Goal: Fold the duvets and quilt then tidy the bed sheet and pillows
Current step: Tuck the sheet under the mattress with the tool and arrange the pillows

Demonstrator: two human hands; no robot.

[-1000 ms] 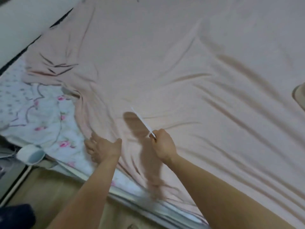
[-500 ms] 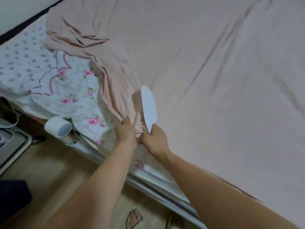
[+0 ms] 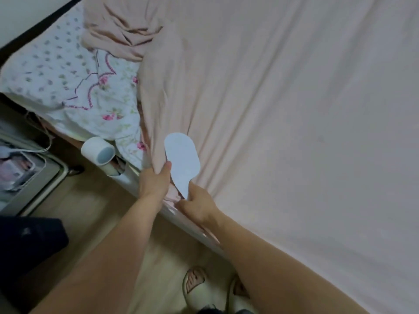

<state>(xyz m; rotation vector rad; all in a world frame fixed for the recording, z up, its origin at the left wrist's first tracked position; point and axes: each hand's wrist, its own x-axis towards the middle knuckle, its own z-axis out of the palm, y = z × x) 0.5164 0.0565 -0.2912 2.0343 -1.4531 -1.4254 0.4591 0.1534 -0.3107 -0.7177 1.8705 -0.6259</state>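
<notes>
The left hand (image 3: 154, 181) has shifted to the mattress side, fingers now bunching the pink bed sheet's (image 3: 272, 109) edge; the right hand (image 3: 198, 203) pinches the white paddle (image 3: 182, 158), now turned flat-on; tucking looks imminent.

Sheet (image 3: 283, 109) over mattress, quilt (image 3: 74, 87) on left, cup (image 3: 98, 151) at quilt's edge

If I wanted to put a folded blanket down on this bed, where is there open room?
The broad pink sheet right of the white paddle lies bare. It is crowded at the bed edge, where the left hand grips the sheet and the right hand holds the paddle, and at the bunched sheet corner beside the floral mattress cover.
</notes>
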